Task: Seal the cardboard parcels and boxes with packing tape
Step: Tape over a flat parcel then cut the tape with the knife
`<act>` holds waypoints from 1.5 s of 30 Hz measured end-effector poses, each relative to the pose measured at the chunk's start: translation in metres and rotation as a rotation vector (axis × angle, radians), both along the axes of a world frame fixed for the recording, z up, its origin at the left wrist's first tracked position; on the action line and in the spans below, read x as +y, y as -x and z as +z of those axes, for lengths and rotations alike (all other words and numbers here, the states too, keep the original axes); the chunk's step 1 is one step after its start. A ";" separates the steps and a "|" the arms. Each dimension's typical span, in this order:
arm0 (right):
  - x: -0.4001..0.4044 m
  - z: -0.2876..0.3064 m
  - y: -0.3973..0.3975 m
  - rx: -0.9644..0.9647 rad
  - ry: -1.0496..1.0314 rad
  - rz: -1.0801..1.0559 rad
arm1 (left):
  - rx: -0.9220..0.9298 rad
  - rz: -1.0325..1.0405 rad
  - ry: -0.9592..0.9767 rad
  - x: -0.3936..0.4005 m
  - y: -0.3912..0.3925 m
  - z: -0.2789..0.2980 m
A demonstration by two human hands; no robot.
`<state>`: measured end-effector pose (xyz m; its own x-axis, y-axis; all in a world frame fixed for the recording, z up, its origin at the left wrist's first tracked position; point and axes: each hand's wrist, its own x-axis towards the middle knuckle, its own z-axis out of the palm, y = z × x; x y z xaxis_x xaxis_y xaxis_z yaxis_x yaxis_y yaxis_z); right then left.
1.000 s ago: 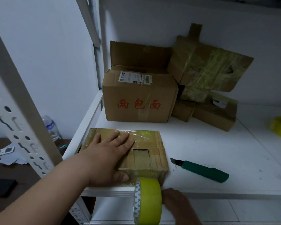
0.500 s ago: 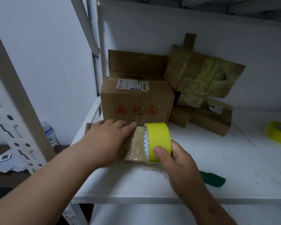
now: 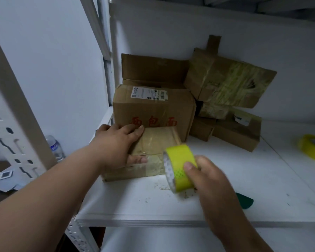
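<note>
Head view of a white shelf (image 3: 225, 179) carrying cardboard parcels. The left hand (image 3: 116, 144) lies flat, fingers extended and close together, pressing down on the top of a flat parcel (image 3: 156, 142) that rests on the shelf near its left edge; the thumb points right along the parcel's near part. The parcel's top is covered with glossy clear tape, and a strip of tape (image 3: 155, 165) runs from beside the thumb rightward to the roll. The right hand (image 3: 209, 180) grips a roll of yellow-green packing tape (image 3: 180, 166), thumb curled over the outer face and fingers wrapped behind it; the roll stands on edge just off the parcel's near right corner, its lower rim close to the shelf, though contact cannot be told.

Directly behind the flat parcel stands a larger brown box (image 3: 153, 110) with red characters on its front, a white shipping label (image 3: 149, 93) on top, and its rear flap raised. To the right of this box is a heap of tape-wrapped parcels (image 3: 229, 84), the uppermost tilted against the back wall. A second yellow tape roll (image 3: 313, 148) lies flat at the far right edge of the shelf. A green handle (image 3: 245, 201) shows on the shelf just right of the right wrist, the rest hidden. Beyond the shelf's left upright, a plastic bottle (image 3: 55, 148) stands lower down.
</note>
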<state>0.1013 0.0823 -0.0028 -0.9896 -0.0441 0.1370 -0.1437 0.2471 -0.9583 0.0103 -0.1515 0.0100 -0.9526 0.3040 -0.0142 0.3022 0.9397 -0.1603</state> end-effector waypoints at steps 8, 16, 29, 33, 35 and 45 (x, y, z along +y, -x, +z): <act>0.003 -0.029 -0.016 -0.077 -0.003 0.027 | -0.172 0.000 -0.046 0.001 0.009 0.012; 0.001 -0.022 -0.013 -0.035 0.073 0.125 | -0.381 0.109 -0.316 0.003 0.010 0.034; -0.020 -0.013 0.047 -0.075 -0.038 0.037 | -0.205 0.016 -0.052 0.008 0.005 -0.020; -0.022 -0.007 0.030 -0.072 -0.037 -0.076 | -0.291 0.055 -0.062 0.009 0.016 -0.017; -0.017 -0.004 0.010 -0.111 -0.031 -0.092 | -0.318 0.065 -0.067 0.009 0.020 -0.017; -0.001 -0.067 -0.029 -0.320 -0.243 -0.026 | -0.418 0.111 -0.184 0.001 0.027 -0.028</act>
<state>0.1301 0.0815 -0.0696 -0.9818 -0.0112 -0.1896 0.1620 0.4720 -0.8666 -0.0170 -0.1504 -0.0178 -0.9034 0.2338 -0.3594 0.2011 0.9714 0.1262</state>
